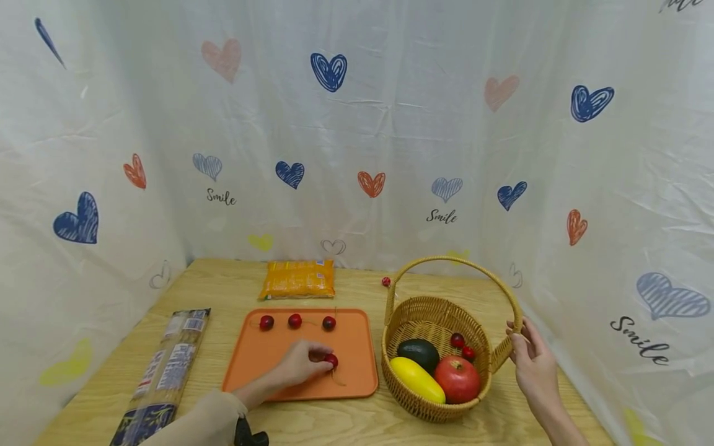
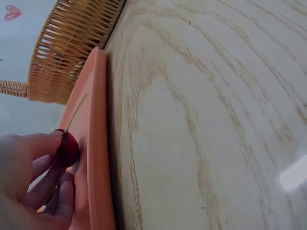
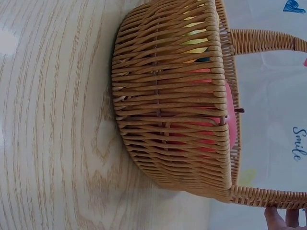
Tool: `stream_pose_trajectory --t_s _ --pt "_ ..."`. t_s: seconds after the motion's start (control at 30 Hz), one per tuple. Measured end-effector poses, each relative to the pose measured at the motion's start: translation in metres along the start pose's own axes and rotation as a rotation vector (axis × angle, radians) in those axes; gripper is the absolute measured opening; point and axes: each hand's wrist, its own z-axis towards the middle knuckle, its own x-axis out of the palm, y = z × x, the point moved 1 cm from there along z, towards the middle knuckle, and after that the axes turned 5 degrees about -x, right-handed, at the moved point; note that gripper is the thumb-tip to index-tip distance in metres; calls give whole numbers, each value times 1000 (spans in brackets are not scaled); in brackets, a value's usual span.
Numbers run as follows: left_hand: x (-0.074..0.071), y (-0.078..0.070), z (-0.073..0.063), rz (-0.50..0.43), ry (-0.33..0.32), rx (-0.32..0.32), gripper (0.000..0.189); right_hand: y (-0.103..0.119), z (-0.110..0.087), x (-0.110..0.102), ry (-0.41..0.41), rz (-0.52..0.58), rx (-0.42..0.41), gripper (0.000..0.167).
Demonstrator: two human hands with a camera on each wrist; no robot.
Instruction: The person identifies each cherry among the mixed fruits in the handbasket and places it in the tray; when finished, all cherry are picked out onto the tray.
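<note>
My left hand point(image 1: 301, 364) pinches a dark red cherry point(image 1: 331, 360) between thumb and fingers, low over the orange tray point(image 1: 268, 370). In the left wrist view, the stem of this cherry point(image 2: 68, 149) points up and away from the fingers. Three more cherries point(image 1: 294, 320) lie in a row along the tray's far side. My right hand point(image 1: 537, 365) grips the wicker basket's handle point(image 1: 517, 316) on its right side. Inside the basket point(image 1: 484, 328) are a dark green avocado point(image 1: 418, 355), a long yellow fruit point(image 1: 417, 379), a round red fruit point(image 1: 457, 378) and two cherries point(image 1: 467, 353).
An orange packet point(image 1: 299, 279) lies behind the tray. A long clear package with a blue end point(image 1: 167, 365) lies to the left. A small red thing point(image 1: 386, 281) sits behind the basket on the wooden table point(image 1: 217, 402). A heart-printed curtain point(image 1: 390, 136) surrounds the table.
</note>
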Motion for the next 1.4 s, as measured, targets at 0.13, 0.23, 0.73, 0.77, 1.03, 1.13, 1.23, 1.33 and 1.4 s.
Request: stream_pose_trajectory --t_s 0.13,0.23,0.73,0.77,1.03,1.13,1.23,1.33,1.4 --pt "-8 -10 6 -46 -31 10 33 0 1 -3 1 -9 -9 51" --pt "-18 -23 13 -69 -94 53 33 0 2 -6 -1 -18 -14 51" --pt "41 -117 51 -201 24 197 32 1 9 -3 31 3 -52 47" --pt "49 -125 53 -198 38 204 31 1 9 -2 36 10 -50 48" --pt "88 -155 67 -152 95 234 29 2 8 3 47 12 -28 54" --pt "99 -162 75 -148 103 219 29 3 6 2 50 -2 -20 55" --pt "115 -169 86 -161 98 196 27 3 4 0 46 5 -7 54" --pt "131 -175 94 -166 104 178 26 3 1 0 33 16 12 53" --pt "141 -179 99 -146 109 162 25 2 -1 1 29 21 23 52"
